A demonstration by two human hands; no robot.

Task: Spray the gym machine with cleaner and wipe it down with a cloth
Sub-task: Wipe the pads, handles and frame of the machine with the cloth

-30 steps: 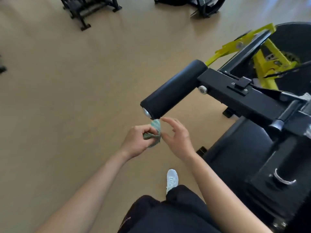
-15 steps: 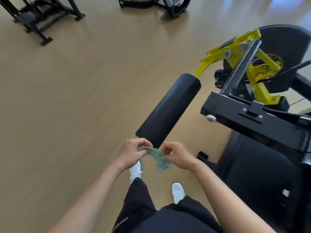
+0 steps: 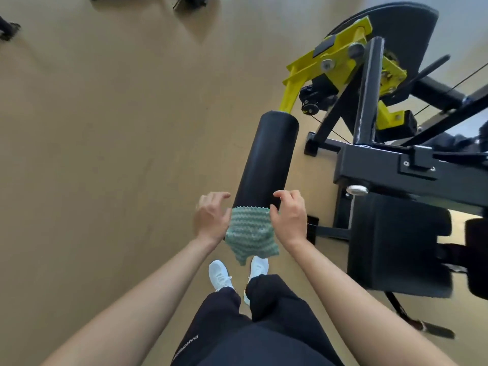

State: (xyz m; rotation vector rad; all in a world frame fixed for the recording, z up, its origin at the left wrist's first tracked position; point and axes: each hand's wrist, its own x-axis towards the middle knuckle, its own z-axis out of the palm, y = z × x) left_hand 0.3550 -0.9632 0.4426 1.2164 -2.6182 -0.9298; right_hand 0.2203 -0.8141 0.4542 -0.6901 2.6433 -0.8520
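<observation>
Green wavy-ribbed cloth point(image 3: 249, 233) draped over black roller pad point(image 3: 266, 157) end, zigzag edge

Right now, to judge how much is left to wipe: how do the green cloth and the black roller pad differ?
The green cloth is ridged and limp, draped over the pad's near end; the black roller pad is a smooth, rigid cylinder. The cloth covers only that end; the pad runs well beyond it to the yellow arm. They touch, with the left hand and right hand at the cloth's sides.
</observation>
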